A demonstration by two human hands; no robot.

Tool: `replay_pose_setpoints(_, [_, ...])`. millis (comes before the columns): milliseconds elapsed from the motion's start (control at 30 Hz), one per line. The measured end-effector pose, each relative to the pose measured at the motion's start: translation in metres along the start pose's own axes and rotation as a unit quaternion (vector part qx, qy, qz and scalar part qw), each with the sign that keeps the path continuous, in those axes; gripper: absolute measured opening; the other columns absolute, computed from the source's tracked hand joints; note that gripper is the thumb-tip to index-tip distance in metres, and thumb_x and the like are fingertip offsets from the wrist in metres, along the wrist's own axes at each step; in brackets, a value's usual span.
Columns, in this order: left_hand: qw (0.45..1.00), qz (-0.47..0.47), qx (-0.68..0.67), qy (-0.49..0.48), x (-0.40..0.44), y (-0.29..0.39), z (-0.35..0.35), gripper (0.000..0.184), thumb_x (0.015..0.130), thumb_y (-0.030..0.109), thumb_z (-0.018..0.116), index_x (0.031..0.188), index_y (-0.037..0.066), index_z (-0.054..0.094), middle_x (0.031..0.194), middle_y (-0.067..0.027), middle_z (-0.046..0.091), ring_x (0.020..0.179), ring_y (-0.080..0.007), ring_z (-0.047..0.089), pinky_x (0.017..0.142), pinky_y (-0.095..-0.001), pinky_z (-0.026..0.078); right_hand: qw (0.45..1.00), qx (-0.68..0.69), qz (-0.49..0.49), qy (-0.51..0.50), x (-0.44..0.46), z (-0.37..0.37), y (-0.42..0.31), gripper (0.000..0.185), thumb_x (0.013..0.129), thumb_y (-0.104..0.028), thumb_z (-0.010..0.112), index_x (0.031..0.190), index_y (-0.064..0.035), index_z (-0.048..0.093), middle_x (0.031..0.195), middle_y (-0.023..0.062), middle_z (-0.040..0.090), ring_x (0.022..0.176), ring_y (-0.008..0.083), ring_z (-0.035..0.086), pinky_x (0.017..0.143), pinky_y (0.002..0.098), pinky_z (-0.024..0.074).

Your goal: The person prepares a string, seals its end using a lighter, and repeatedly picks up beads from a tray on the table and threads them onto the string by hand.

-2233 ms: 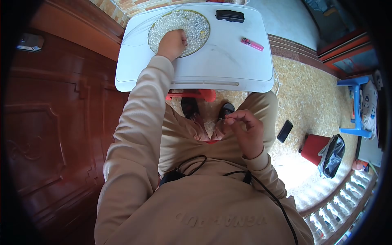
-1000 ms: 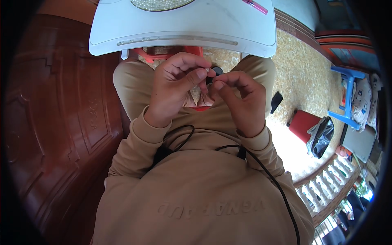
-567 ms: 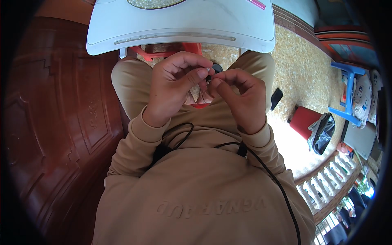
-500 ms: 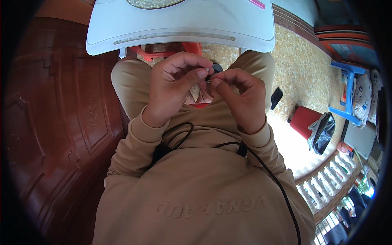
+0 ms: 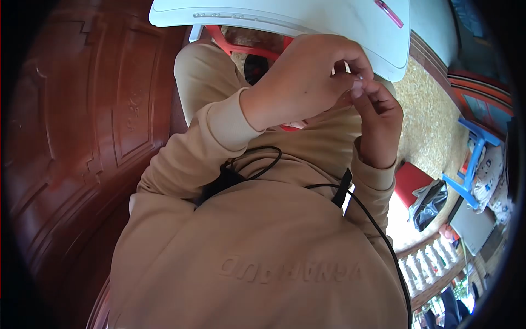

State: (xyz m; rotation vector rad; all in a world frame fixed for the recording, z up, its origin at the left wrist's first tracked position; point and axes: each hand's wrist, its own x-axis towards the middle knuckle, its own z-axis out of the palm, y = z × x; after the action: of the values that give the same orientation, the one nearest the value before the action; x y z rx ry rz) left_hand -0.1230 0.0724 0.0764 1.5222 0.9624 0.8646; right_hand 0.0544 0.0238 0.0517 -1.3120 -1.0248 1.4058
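My left hand [image 5: 309, 74] is raised over my lap near the front edge of the white table [image 5: 307, 19], its thumb and forefinger pinched together. Against its fingertips are those of my right hand [image 5: 381, 118], closed in a pinch too. A tiny pale, shiny piece [image 5: 360, 79] shows between the fingertips. It is too small to name, and the fingers cover most of it. I cannot make out which hand grips it.
A pink pen [image 5: 389, 13] lies on the table's right side; small pale bits sit in the table groove [image 5: 219, 16]. Under the table is a red stool [image 5: 219, 41]. A black cable [image 5: 378, 247] crosses my sweatshirt. To the right stand a black-bagged bin [image 5: 427, 205] and a blue stool [image 5: 474, 159].
Both hands have moved right and up in view, still fingertip to fingertip. My left hand has turned its back more to the camera. The view has shifted; the beaded plate is out of frame.
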Motion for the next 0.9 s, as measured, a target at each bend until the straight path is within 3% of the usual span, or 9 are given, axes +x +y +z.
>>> replay_pose_setpoints(67, [0.999, 0.032, 0.022, -0.014, 0.003, -0.001, 0.001, 0.02, 0.081, -0.012, 0.06, 0.093, -0.001, 0.073, 0.08, -0.0039, 0.068, 0.067, -0.0079, 0.054, 0.063, -0.0188, 0.043, 0.999, -0.029, 0.003, -0.013, 0.0, -0.003, -0.001, 0.016, 0.096, -0.002, 0.062, 0.11, 0.0035, 0.067, 0.089, 0.009, 0.069, 0.08, 0.015, 0.062, 0.081, 0.0254, 0.0485])
replay_pose_setpoints(233, [0.998, 0.058, 0.015, 0.02, 0.002, -0.008, 0.001, 0.018, 0.081, -0.009, 0.062, 0.09, 0.002, 0.074, 0.078, -0.0021, 0.067, 0.066, -0.0079, 0.053, 0.062, -0.0188, 0.042, 0.998, 0.058, -0.021, -0.011, 0.001, 0.0, 0.006, 0.015, 0.093, -0.001, 0.067, 0.107, 0.0043, 0.067, 0.085, 0.0105, 0.069, 0.069, 0.0144, 0.064, 0.069, 0.0227, 0.0516])
replay_pose_setpoints(400, [0.997, -0.009, -0.076, 0.007, -0.001, -0.004, -0.004, 0.014, 0.082, -0.006, 0.064, 0.088, 0.003, 0.072, 0.079, -0.0019, 0.065, 0.067, -0.0093, 0.053, 0.063, -0.0205, 0.043, 0.995, 0.088, -0.028, -0.021, 0.002, 0.004, 0.009, 0.016, 0.094, -0.001, 0.065, 0.109, 0.0041, 0.066, 0.086, 0.0109, 0.069, 0.069, 0.0153, 0.064, 0.068, 0.023, 0.0518])
replay_pose_setpoints(533, [0.997, 0.061, 0.034, 0.026, 0.001, -0.011, 0.0, 0.009, 0.083, -0.004, 0.065, 0.086, 0.002, 0.07, 0.083, -0.0023, 0.064, 0.067, -0.0103, 0.053, 0.062, -0.0216, 0.043, 0.995, 0.085, -0.025, -0.039, 0.004, 0.003, 0.015, 0.016, 0.094, 0.0, 0.065, 0.109, 0.0042, 0.065, 0.088, 0.0112, 0.069, 0.068, 0.0157, 0.064, 0.068, 0.0232, 0.0522])
replay_pose_setpoints(700, [0.999, 0.034, 0.026, 0.014, 0.001, -0.011, 0.004, 0.006, 0.084, -0.003, 0.065, 0.084, 0.002, 0.068, 0.084, -0.0031, 0.062, 0.067, -0.0115, 0.053, 0.063, -0.0223, 0.044, 0.994, 0.102, -0.011, -0.034, 0.006, 0.002, 0.018, 0.015, 0.093, 0.001, 0.065, 0.108, 0.0043, 0.066, 0.087, 0.0108, 0.069, 0.067, 0.0153, 0.063, 0.066, 0.023, 0.0524])
replay_pose_setpoints(900, [0.994, 0.065, 0.088, 0.024, 0.008, -0.017, -0.001, 0.006, 0.085, -0.003, 0.066, 0.087, 0.002, 0.069, 0.084, -0.0036, 0.064, 0.068, -0.0127, 0.054, 0.065, -0.0234, 0.045, 0.996, 0.091, -0.02, -0.015, 0.006, 0.002, 0.014, 0.013, 0.092, 0.003, 0.065, 0.105, 0.0049, 0.067, 0.089, 0.011, 0.069, 0.066, 0.0146, 0.061, 0.063, 0.0228, 0.052])
